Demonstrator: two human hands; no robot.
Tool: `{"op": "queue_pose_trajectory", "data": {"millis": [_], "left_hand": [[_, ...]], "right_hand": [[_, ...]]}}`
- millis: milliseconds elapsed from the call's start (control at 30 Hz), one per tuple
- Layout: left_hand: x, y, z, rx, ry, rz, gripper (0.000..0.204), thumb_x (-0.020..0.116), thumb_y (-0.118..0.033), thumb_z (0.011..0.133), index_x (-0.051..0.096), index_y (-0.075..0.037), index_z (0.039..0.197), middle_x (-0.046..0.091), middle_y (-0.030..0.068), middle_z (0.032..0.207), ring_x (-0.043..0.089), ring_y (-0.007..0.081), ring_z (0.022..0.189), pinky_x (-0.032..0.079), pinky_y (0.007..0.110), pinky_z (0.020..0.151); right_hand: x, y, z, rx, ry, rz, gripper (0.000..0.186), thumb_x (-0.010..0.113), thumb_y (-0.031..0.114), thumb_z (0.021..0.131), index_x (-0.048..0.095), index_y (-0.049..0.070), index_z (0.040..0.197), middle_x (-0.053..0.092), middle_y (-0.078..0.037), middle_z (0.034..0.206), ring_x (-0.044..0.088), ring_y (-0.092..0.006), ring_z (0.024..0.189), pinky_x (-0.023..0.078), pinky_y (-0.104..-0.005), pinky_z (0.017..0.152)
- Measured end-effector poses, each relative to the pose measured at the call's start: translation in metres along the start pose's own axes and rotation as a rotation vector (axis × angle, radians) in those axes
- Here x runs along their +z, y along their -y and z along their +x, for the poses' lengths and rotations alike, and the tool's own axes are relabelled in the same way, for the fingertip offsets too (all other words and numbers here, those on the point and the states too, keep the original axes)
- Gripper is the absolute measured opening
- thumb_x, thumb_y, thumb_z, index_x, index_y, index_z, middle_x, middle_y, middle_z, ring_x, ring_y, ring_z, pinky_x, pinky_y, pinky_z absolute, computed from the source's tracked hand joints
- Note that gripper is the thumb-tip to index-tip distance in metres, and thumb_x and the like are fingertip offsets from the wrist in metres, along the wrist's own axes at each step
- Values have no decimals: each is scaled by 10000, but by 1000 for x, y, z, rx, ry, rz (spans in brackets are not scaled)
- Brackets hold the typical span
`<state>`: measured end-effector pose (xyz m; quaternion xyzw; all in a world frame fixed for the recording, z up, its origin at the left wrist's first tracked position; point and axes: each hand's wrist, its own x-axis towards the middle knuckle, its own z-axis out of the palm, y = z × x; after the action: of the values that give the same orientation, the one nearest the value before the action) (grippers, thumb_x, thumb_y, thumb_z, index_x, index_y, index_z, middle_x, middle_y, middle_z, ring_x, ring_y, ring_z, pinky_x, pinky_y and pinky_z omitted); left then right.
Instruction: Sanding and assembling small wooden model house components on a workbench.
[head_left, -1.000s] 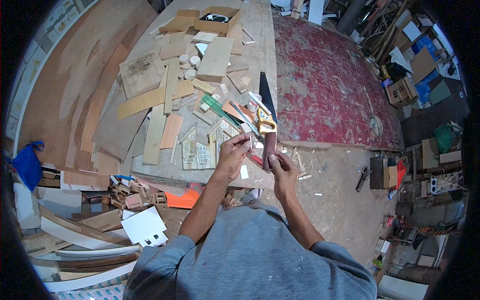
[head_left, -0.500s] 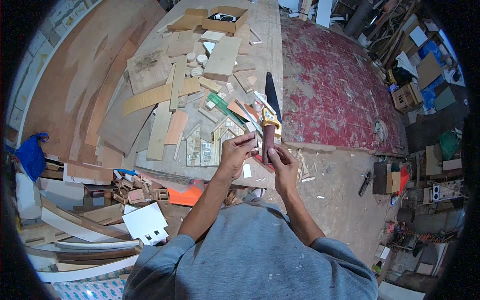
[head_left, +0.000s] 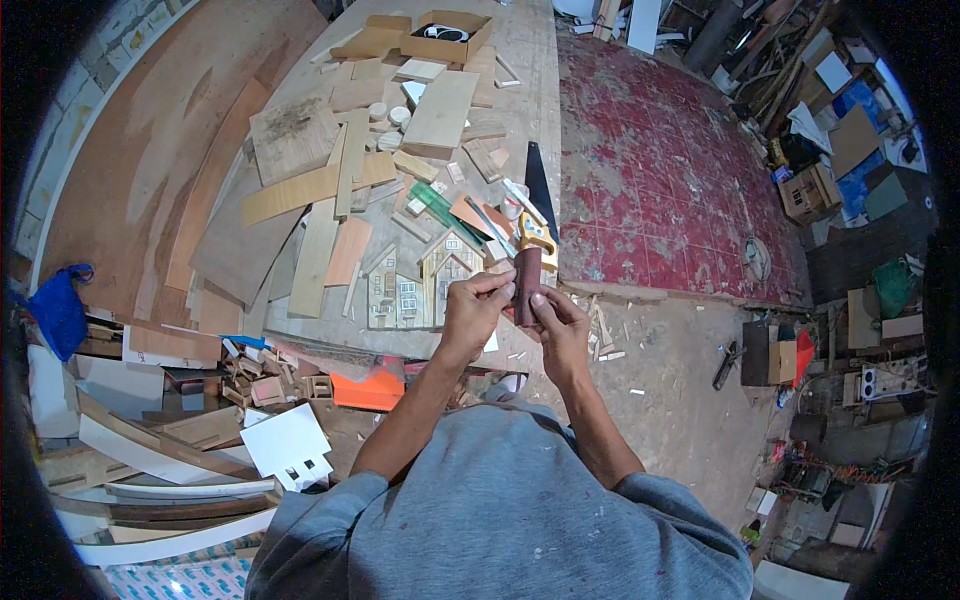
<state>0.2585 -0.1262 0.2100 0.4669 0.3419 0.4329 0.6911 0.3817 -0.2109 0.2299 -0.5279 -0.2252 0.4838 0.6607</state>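
Note:
A curled reddish-brown strip that looks like sandpaper (head_left: 527,282) is gripped at its lower end by my right hand (head_left: 563,326), thumb on its face. My left hand (head_left: 473,312) is closed in a pinch beside the strip's left edge; whatever sits between those fingertips is too small to make out. Just beyond the hands lies a handsaw with a yellow handle (head_left: 538,234) and a dark blade (head_left: 537,185). Left of it, a small wooden model house front (head_left: 408,290) with cut-out windows rests on the worktable (head_left: 300,328).
Wooden boards (head_left: 443,112), round blocks and offcuts crowd the table's far part, with an open cardboard box (head_left: 447,40) behind. A green strip (head_left: 432,203) lies near the saw. Scrap wood and an orange piece (head_left: 367,391) are below the left edge. Red tiled floor (head_left: 660,170) lies right.
My left hand has moved in against the strip, which has shifted slightly left. The small piece seen earlier at the left fingertips is now hidden.

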Motion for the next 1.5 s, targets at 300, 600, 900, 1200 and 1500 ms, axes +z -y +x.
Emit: {"op": "queue_pose_trajectory", "data": {"millis": [300,600,900,1200,1500], "left_hand": [[6,-9,-3,-27,-43,91,305,669,41,863,664,59,1167,686,98,975,657,134,831,581,269,757],[7,-3,-4,-96,14,14,338,688,19,856,642,68,1188,693,116,996,659,128,820,570,250,719],[14,-13,-7,-307,33,-289,302,699,-26,858,653,55,1145,692,84,927,642,109,746,547,244,653],[16,-21,-8,-274,71,-298,272,681,-18,869,650,61,1128,688,85,963,650,114,780,545,239,691],[20,-18,-8,-54,22,90,246,719,-25,837,694,63,1065,701,76,937,624,79,778,525,213,682]], "right_hand": [[-3,0,-3,-7,-20,-1,283,675,147,928,662,-38,1142,680,-81,991,625,-119,859,513,-268,752],[-8,1,-8,13,-27,50,308,678,154,931,646,-56,1154,677,-93,999,635,-131,846,522,-272,733],[-11,6,-14,45,-39,287,314,647,148,949,616,-73,1170,667,-106,1002,648,-153,843,550,-289,714],[-12,8,-14,-7,-57,247,294,652,115,941,621,-68,1169,676,-102,1011,657,-158,869,554,-293,738],[-18,-9,-7,-20,-1,320,313,652,108,942,607,-57,1204,660,-121,1088,664,-178,928,573,-313,799]]}}
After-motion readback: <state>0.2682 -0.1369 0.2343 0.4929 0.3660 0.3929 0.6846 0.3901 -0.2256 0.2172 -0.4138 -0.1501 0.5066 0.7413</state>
